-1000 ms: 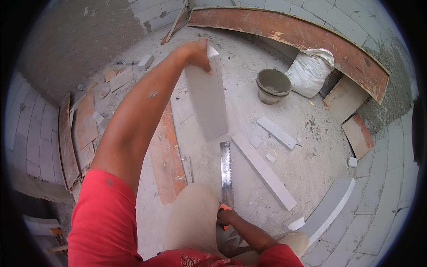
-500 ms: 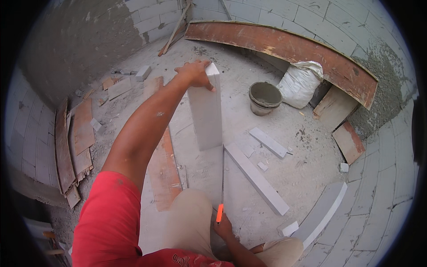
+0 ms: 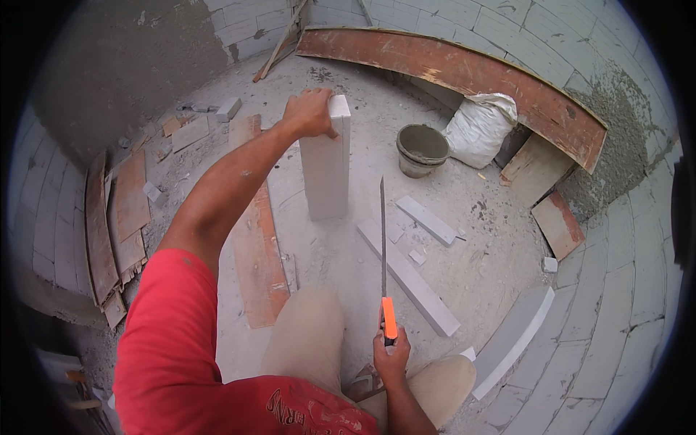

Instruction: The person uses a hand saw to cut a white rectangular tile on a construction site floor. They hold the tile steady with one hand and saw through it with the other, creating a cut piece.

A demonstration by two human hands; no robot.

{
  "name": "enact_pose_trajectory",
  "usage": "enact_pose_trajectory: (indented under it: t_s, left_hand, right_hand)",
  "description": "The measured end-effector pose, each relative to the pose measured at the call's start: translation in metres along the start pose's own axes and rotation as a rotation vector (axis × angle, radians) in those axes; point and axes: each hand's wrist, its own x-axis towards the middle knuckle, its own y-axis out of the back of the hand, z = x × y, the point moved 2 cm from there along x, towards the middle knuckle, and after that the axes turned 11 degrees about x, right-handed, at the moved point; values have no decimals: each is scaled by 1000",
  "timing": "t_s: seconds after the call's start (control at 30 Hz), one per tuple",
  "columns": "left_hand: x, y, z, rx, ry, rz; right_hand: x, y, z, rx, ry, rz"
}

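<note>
A pale grey lightweight concrete block (image 3: 323,177) stands upright on the floor in front of me. My left hand (image 3: 310,114) grips its top end, fingers over the far side and thumb on the near right edge. In my right hand (image 3: 391,355), closed round the handle, is a hand saw (image 3: 389,315) with an orange and black grip. Its long thin blade points up and away, to the right of the block and apart from it. My bent knee (image 3: 308,330) is just on the near side of the block.
A long block strip (image 3: 413,283) and a shorter strip (image 3: 428,220) lie to the right. Beyond are a mortar bucket (image 3: 422,150), a white sack (image 3: 482,133) and a leaning board (image 3: 449,72). A plank (image 3: 257,268) lies left. Another block (image 3: 515,341) rests by the right wall.
The saw has come away from beside the block's lower end, moving right and tilting its blade up. My left hand stays on the block's top.
</note>
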Motion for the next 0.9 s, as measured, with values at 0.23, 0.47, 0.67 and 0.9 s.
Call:
enact_pose_trajectory:
  t_s: [0.23,0.47,0.67,0.9]
  left_hand:
    - [-3,-22,-17,-32,-17,90]
    - [-17,-24,-12,-136,227,414]
    - [-12,-36,-7,-358,250,429]
    - [-20,-42,-17,-408,162,481]
  right_hand:
    - [32,-11,-51,52,309,-50]
    - [85,-23,-118,153,202,-107]
    - [89,-29,-158,100,429,-60]
    - [80,-37,-193,25,448,-129]
